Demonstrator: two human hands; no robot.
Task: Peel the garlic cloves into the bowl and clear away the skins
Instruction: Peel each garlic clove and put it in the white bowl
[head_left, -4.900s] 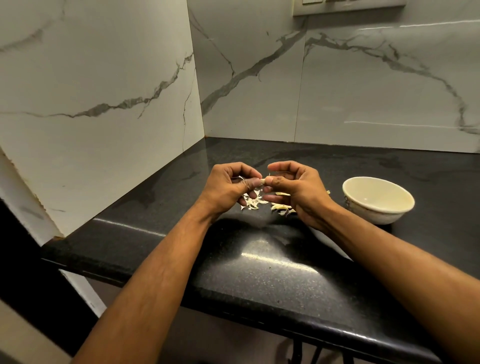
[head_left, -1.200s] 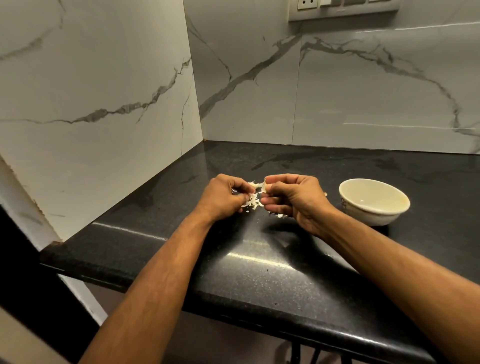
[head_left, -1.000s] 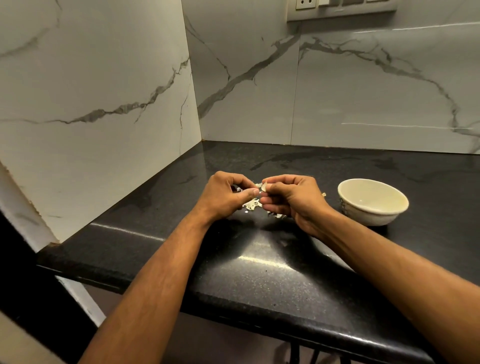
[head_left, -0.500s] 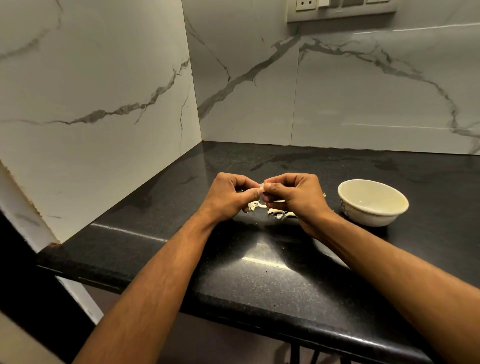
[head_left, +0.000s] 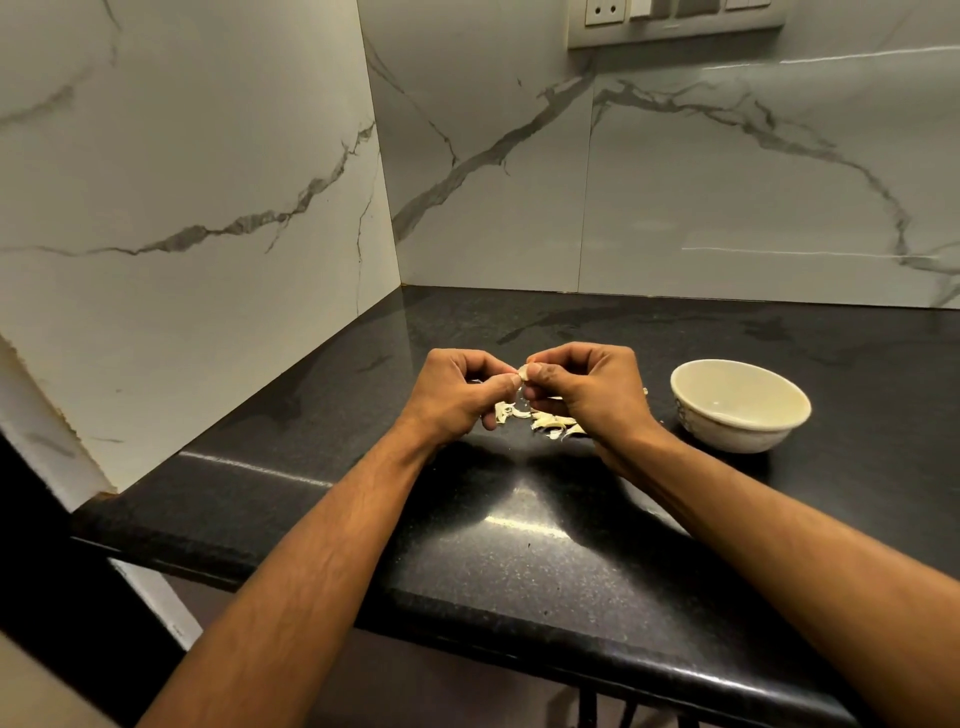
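Both hands meet above the black counter. My right hand (head_left: 587, 389) pinches a small pale garlic clove (head_left: 523, 371) between thumb and forefinger. My left hand (head_left: 460, 392) pinches at the same clove from the left with its thumb tip. Beneath the hands lies a scatter of pale garlic skins (head_left: 545, 422) on the counter. A cream bowl (head_left: 740, 404) stands to the right of my right hand; what it holds is hidden by its rim.
The black granite counter (head_left: 519, 525) ends in a rounded front edge near me. White marble walls close it off at the left and the back. A switch and socket plate (head_left: 675, 21) sits high on the back wall.
The hands have stayed together over the skins, working the clove with small finger movements. A few more skin pieces lie under them than at first. The bowl has not moved.
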